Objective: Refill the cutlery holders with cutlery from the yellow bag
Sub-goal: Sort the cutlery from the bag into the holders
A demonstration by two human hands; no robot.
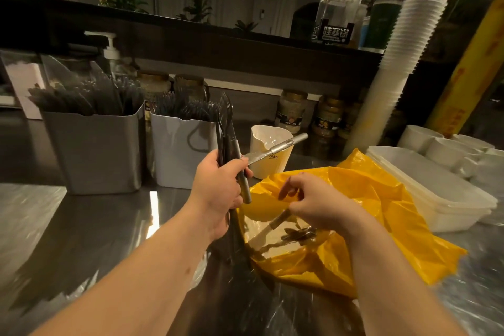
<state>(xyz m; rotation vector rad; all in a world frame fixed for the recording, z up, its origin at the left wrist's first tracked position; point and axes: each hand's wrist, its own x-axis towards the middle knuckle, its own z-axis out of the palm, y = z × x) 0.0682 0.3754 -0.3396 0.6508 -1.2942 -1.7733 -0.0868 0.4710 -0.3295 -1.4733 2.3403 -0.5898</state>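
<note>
My left hand (218,185) grips a bundle of dark forks and knives (227,131), held upright just left of the yellow bag (381,213). A silver-handled knife (283,146) sticks out of the bundle to the right. My right hand (319,204) is over the bag's open mouth, fingers curled down into it; whether it holds anything I cannot tell. More cutlery (294,234) lies inside the bag. Two holders stand behind: a grey one (95,153) at left and a white one (177,153) beside it, both holding dark cutlery.
A small cream cup (261,142) stands behind the bag. White plastic containers (436,194) and bowls (447,150) sit at right, with a tall stack of paper cups (403,49). Jars (291,112) and a pump bottle (111,52) line the back under a dark shelf.
</note>
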